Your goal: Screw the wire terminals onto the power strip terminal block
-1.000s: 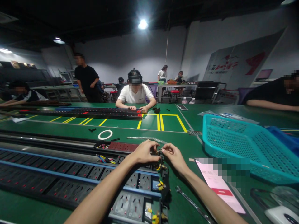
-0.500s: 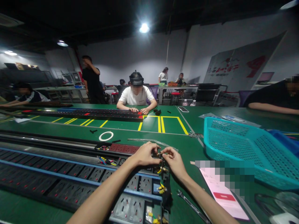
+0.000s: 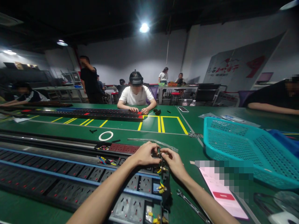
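My left hand (image 3: 145, 154) and my right hand (image 3: 172, 160) meet at the right end of a long black power strip (image 3: 77, 174) lying on the green table (image 3: 184, 140). Both hands are closed in a pinch around a small metal terminal with wires (image 3: 159, 153) at the strip's open end. Yellow-sleeved connectors (image 3: 161, 187) stick out of the strip just below my hands. What exactly each fingertip grips is too small to make out.
A wrench (image 3: 192, 206) lies near my right forearm, beside a pink-and-white sheet (image 3: 224, 193). A teal mesh basket (image 3: 245, 149) stands at the right. A white tape ring (image 3: 106, 136) lies further back. A person in a white shirt (image 3: 136, 95) works across the table; others sit at both sides.
My hands stay pinched together at the strip's end, barely shifting. The view tilted slightly. The standing person at the back left has turned and moved a little.
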A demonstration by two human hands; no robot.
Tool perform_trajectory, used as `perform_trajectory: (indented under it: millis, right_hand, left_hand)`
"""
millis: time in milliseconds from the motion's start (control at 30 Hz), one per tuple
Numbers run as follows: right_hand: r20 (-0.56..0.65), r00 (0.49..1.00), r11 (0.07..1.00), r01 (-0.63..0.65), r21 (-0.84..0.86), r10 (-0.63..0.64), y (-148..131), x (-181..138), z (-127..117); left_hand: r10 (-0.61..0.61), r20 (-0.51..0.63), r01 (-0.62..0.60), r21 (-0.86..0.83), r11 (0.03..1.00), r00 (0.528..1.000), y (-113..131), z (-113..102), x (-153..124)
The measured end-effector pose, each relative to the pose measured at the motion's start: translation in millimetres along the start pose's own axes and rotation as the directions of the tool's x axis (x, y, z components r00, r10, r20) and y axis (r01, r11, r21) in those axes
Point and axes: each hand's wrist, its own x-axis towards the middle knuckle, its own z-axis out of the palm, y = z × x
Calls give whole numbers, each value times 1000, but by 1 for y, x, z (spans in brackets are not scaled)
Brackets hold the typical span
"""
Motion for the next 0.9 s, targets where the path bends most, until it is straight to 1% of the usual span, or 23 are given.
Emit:
perform_trajectory:
  millis: [167, 267, 367, 467, 567, 733, 800, 900]
  right_hand:
    - [54, 998, 996, 20, -84, -15, -1, 2, -3]
    - [71, 997, 983, 39, -177, -26, -4, 3, -9]
    - [78, 996, 946, 67, -317, -45, -10, 5, -18]
    - [115, 992, 893, 98, -440, -52, -15, 5, -25]
    - [145, 989, 839, 101, -534, -26, -18, 5, -29]
    - [148, 987, 730, 61, -681, 56, -21, 3, -32]
    - [199, 977, 704, 85, -705, 81, -23, 1, -32]
    - [301, 949, 698, 149, -700, 98, -27, -1, -31]
  left_hand:
    - [0, 4, 0, 10, 1000, 1000, 1, 0, 1]
    - [6, 9, -6, 8, 1000, 1000, 2, -1, 1]
    - [13, 10, -13, 5, 1000, 1000, 1, -1, 1]
    - [18, 11, -18, 4, 1000, 1000, -1, 0, 1]
    - [13, 13, -13, 5, 1000, 1000, -2, 0, 1]
    - [-19, -14, 19, 7, 1000, 1000, -1, 0, 2]
    - [-26, -21, 26, 7, 1000, 999, 1, 0, 2]
    - [-27, -22, 27, 12, 1000, 999, 3, -2, 2]
